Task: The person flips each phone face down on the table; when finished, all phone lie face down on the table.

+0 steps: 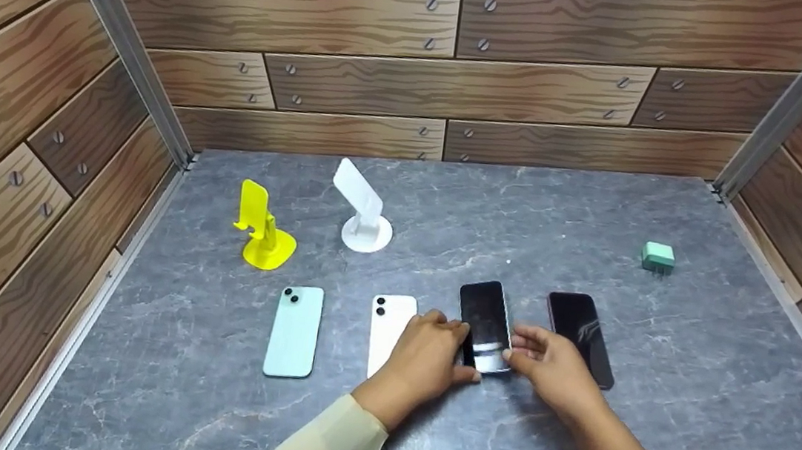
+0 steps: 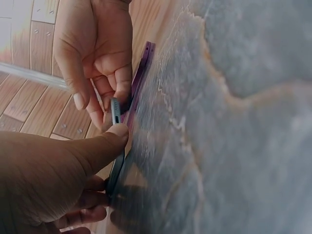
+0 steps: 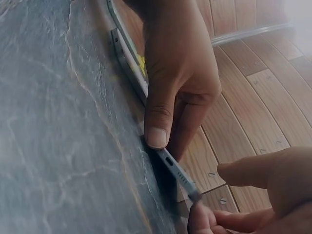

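1. Wood-print walls (image 1: pixel 362 27) on three sides and a grey marbled table (image 1: pixel 522 208) are what I get on my feeds from over here.
2. Left hand (image 1: pixel 428 355): clamped on the dark phone (image 1: pixel 487 316). I see its thumb pressed on the bottom edge near one corner, fingers curled in at the side, probably so that corner can't slip.
3. Right hand (image 1: pixel 554 368): not clamped, as far as I can tell. Fingers touch the other bottom corner while the thumb sits apart, so I read it as support rather than a proper grip.
4. That phone sits between both hands, screen up, top end pointing away. Can't tell from my angles how much of it is off the table, if any.
5. Just left, the white phone (image 1: pixel 384 331) lies camera side up, partly hidden by the left hand. The mint phone (image 1: pixel 294 337) beyond it is back up too. Over right: the end phone (image 1: pixel 581 335), screen up. Loose row, I'd guess for easy reach.
6. Further back, yellow stand (image 1: pixel 265 237) and white stand (image 1: pixel 362 195), upright on flat bases, so neither needs holding.
7. Way off right, a green plug (image 1: pixel 658 256).
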`<action>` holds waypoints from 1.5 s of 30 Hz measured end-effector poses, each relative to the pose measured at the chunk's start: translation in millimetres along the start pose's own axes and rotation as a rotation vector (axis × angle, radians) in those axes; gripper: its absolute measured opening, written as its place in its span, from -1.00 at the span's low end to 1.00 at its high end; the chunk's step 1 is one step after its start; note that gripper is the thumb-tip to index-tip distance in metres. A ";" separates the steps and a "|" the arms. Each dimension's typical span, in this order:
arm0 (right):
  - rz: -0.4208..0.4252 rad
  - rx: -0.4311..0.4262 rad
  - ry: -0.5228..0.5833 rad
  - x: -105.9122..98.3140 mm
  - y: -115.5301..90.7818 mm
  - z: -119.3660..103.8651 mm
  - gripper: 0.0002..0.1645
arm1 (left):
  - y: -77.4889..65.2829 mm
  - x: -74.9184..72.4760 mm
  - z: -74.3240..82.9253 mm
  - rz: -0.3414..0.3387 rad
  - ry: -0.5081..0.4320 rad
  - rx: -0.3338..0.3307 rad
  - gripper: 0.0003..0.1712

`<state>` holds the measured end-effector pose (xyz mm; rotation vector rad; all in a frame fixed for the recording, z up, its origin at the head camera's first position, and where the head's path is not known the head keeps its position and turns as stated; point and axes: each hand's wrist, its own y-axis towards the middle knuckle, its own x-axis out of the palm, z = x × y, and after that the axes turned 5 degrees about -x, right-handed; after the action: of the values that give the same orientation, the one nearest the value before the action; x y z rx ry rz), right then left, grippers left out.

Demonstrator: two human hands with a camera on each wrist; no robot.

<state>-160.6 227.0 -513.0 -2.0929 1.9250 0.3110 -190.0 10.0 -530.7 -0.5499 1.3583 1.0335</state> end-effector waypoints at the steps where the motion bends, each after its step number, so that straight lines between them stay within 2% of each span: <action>1: -0.005 0.003 0.008 0.0 -0.1 0.3 -0.36 | -0.4 -0.4 -0.3 0.000 -0.004 0.000 -0.40; 4: -0.006 0.005 -0.010 1.2 -1.5 -0.3 -0.48 | -1.7 -1.2 -0.9 -0.002 -0.015 0.002 -0.40; 9: 0.057 0.013 -0.142 5.8 -4.6 -2.8 -0.66 | -2.5 -1.3 -1.0 -0.001 -0.028 0.000 -0.45; 13: 0.101 0.026 -0.183 10.1 -4.4 -2.9 -0.68 | -1.8 -1.1 -1.0 -0.005 -0.023 -0.005 -0.44; 18: 0.137 0.020 -0.210 15.5 -5.3 -2.4 -0.73 | -1.2 -3.2 -1.1 -0.018 -0.054 -0.026 -0.32; 24: 0.191 -0.013 -0.325 19.1 -9.9 -7.1 -0.78 | 2.0 -8.5 -1.9 0.052 -0.139 -0.062 -0.47; 27: 0.229 -0.061 -0.398 21.9 -14.1 -10.6 -0.78 | 5.4 -13.9 -1.5 0.106 -0.187 -0.112 -0.49; 34: 0.338 -0.242 -0.554 32.7 -25.4 -16.8 -0.78 | 19.0 -31.8 0.5 0.228 -0.299 -0.228 -0.34; 39: 0.389 -0.425 -0.661 42.1 -31.8 -14.5 -0.74 | 27.4 -44.6 3.3 0.279 -0.312 -0.229 -0.30; 45: 0.431 -0.595 -0.749 49.4 -35.9 -13.9 -0.70 | 33.2 -51.7 6.5 0.362 -0.232 -0.226 -0.53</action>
<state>-120.9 178.6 -514.8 -1.4264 1.8721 1.6558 -209.2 16.9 -472.3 -0.3401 1.1645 1.5108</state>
